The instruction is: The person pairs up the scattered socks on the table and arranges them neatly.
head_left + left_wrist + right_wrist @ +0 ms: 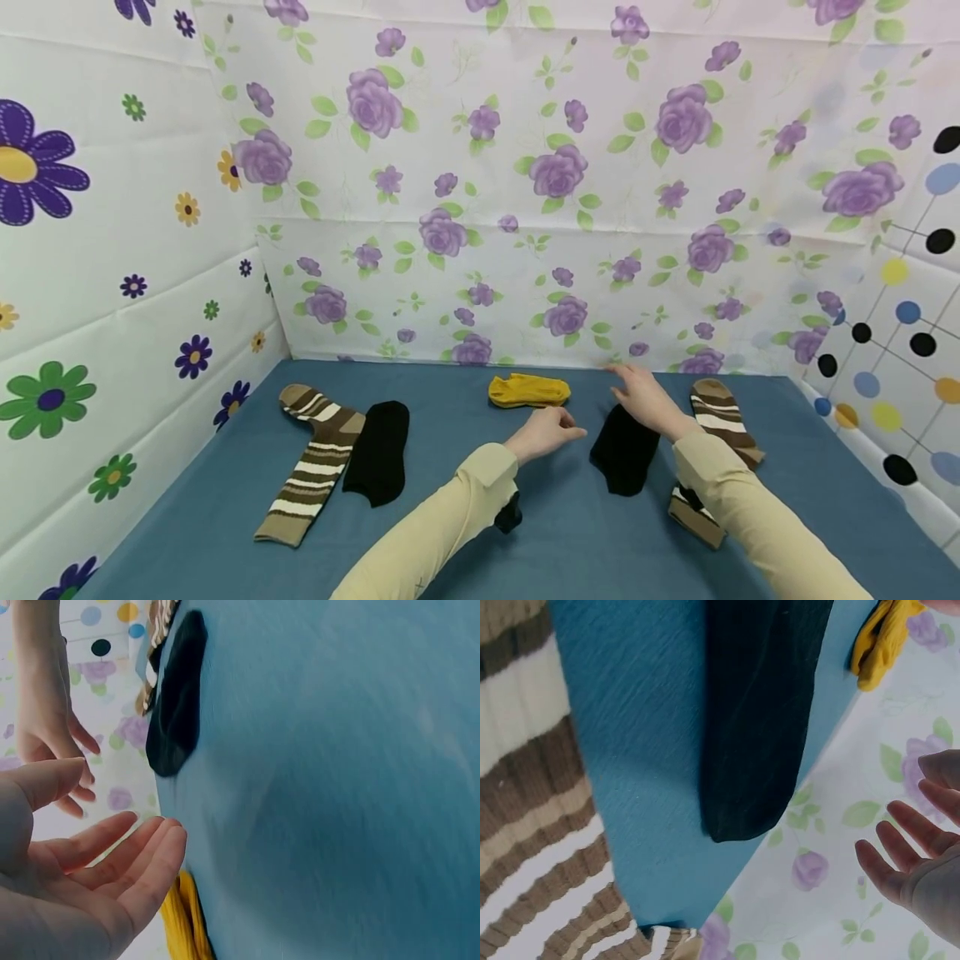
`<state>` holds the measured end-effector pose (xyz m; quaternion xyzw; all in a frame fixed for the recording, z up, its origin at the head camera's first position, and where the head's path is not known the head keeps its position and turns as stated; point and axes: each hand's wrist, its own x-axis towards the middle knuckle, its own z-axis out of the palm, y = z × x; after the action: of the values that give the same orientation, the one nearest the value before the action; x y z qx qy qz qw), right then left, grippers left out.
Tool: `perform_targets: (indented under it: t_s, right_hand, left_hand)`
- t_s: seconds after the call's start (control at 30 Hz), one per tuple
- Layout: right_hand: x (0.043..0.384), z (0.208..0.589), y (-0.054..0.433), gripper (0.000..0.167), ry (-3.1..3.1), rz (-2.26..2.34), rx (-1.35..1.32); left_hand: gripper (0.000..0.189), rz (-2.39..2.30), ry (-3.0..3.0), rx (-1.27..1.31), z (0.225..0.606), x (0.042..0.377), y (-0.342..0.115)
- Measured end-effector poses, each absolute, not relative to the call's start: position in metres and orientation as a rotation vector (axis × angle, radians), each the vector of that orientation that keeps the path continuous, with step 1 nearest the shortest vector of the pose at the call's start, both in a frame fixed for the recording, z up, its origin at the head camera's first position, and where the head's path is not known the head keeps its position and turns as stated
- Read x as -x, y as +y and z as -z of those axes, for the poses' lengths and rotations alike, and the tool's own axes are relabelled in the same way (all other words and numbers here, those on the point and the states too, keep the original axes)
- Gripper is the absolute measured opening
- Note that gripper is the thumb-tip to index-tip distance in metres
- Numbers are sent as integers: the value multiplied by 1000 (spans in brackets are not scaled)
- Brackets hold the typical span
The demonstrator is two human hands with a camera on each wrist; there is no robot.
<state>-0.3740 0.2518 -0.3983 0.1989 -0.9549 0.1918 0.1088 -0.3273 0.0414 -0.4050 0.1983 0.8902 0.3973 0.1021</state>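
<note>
My left hand (542,433) hovers over the table in front of a folded pair of yellow socks (528,391), its fingers relaxed and holding nothing. In the left wrist view its fingers (124,859) are loosely bent and apart from the yellow socks. My right hand (643,398) is above the toe end of a black sock (624,457), which lies flat; nothing is in its grasp. The right wrist view shows that hand's fingers (900,847) spread. A brown-and-white striped sock (723,417) lies to the right, partly hidden by the right forearm.
On the left side lie another striped sock (318,458) and a second black sock (378,454), side by side. The blue tabletop (450,417) ends at a flowered cloth wall (487,208) at the back. Patterned cloth walls also stand at left and right.
</note>
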Motion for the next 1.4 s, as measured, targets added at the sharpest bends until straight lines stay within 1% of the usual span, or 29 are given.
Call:
perform_targets:
  t_s: [0.37,0.63,0.73,0.87,0.97,1.1,1.4]
  right_hand:
    - [378,406,268,33,-2832,-581,-548]
    - [381,411,277,34,-2940,-557,-471]
    - [381,413,281,36,-2966,-555,-455]
    - [382,417,286,38,-3003,-525,-436]
    - [382,420,287,39,-3036,-513,-424]
    - [382,422,288,40,-3061,-514,-417]
    - [381,426,289,42,-3061,-531,-415]
  left_hand:
    - [24,-1195,2567,-579,413,318,58]
    - [26,-1157,2588,-546,414,311,66]
    - [32,-1158,2608,-517,415,310,69]
    - [47,-1185,2624,-484,418,309,73]
    - [52,-1192,2643,-459,421,309,76]
    - [51,-1167,2685,-426,423,308,80]
    - [35,-982,2839,-379,422,306,93]
